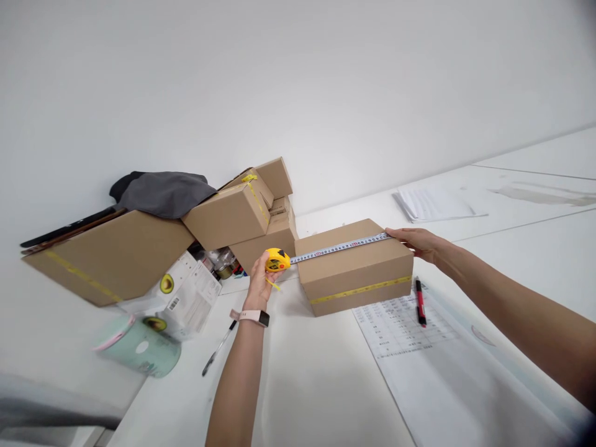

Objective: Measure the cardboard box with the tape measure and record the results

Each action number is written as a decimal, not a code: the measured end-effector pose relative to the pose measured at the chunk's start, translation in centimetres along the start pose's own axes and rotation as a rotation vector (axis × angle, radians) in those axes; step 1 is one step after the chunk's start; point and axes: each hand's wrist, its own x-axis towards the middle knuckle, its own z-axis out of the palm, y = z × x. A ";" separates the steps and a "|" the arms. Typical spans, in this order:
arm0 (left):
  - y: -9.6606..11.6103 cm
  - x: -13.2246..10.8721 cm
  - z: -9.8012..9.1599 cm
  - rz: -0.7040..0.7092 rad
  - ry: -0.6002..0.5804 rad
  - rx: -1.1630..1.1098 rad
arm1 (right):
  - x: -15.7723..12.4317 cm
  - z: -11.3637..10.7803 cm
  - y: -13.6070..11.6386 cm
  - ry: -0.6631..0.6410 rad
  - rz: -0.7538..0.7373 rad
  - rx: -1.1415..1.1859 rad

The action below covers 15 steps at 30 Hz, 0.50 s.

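A closed cardboard box with a yellow strip along its near side sits on the white table. My left hand is closed around a yellow tape measure just off the box's left end. Its metal blade is pulled out and lies lengthwise across the box top. At the right end, my right hand pinches the blade's tip against the box's far right corner, with its other fingers along the end face. A pink-banded watch is on my left wrist.
Printed sheets with a red and black marker lie near the box. More papers are behind. Stacked cardboard boxes, a dark cloth, an avocado-print carton, a green container and a pen are at left.
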 end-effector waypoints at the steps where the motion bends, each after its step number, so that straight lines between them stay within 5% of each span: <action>1: -0.2 -0.1 0.3 0.002 -0.011 0.001 | 0.1 0.0 -0.1 -0.009 0.012 0.020; 15: -0.4 -1.0 1.5 0.001 -0.037 0.024 | -1.1 1.3 -1.2 0.168 -0.053 -0.158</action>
